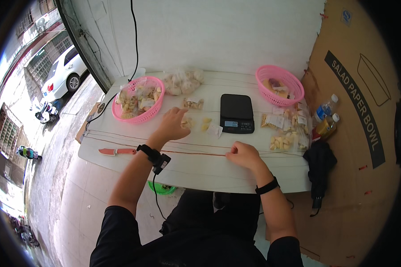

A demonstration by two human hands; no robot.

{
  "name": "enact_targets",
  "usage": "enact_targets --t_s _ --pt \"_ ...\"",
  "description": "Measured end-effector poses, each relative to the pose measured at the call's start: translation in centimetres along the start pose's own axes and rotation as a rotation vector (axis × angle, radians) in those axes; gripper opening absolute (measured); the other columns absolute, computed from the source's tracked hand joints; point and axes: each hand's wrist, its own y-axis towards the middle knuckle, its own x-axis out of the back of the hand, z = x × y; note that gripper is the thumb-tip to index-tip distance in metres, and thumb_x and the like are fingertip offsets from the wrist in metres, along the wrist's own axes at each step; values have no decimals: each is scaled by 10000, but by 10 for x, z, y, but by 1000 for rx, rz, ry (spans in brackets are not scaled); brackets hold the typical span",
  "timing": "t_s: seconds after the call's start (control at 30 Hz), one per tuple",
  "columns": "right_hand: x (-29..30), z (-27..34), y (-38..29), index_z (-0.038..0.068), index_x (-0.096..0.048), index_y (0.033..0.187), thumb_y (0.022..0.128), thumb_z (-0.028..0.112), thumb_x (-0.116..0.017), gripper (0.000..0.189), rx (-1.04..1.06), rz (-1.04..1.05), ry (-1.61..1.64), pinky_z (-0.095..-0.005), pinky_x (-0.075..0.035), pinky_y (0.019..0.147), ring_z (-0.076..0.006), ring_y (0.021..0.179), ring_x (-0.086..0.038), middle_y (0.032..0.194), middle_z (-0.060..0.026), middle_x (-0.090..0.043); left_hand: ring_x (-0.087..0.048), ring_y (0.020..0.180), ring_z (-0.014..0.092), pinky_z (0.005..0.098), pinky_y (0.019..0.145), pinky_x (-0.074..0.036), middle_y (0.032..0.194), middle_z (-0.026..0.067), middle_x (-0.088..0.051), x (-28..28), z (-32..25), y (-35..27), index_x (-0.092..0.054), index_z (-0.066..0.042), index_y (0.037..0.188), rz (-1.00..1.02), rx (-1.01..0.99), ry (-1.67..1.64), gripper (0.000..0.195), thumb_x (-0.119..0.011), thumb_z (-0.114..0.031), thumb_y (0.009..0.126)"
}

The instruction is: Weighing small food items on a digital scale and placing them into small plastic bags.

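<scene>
My left hand is over the table's left middle, thumb and fingers apart, beside a small clear bag of pale pieces. Just beyond its fingertips lies a bag of brownish pieces. To its right are a small bag of yellow slices and a white paper label. My right hand rests near the front edge with curled fingers; whether it holds anything is hidden. Beyond it stands a black digital scale with nothing on its plate. A knife with an orange handle lies at the left.
A pink basket of bagged pieces stands left, another back right. A large bag of pale lumps lies at the back. Filled bags, bottles and a folded black umbrella line the right side, beside a cardboard sheet.
</scene>
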Motion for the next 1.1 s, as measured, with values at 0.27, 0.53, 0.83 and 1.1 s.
enact_targets --t_s 0.27,0.53,0.83,1.1 --pt "-3 -3 2 107 -632 849 775 364 -697 275 26 -12 -1 -374 -504 735 -277 814 -656 814 -79 -682 -438 1281 367 500 1041 -351 1247 169 -553 -40 -57 19 -638 -85 1190 24 -211 5 466 -698 -295 778" --pt "-3 5 -1 105 -633 842 767 386 -705 299 40 -14 20 -374 -506 731 -278 797 -657 793 -80 -676 -452 1304 405 516 1056 -350 1187 155 -610 -53 -49 27 -678 -92 1002 12 -175 -67 226 -677 -253 843" --pt "1 -2 -3 103 -637 850 769 386 -698 301 13 -11 5 -373 -503 760 -275 828 -656 828 -80 -681 -640 889 364 459 803 -494 867 160 -683 47 8 39 -701 -77 874 -497 18 -23 127 -623 -161 817" --pt "0 8 -3 108 -640 847 776 370 -699 279 -3 -12 -9 -367 -504 767 -270 837 -659 834 -72 -685 -668 917 342 440 819 -514 932 161 -708 92 159 8 -735 -88 940 -120 452 349 226 -640 -217 781"
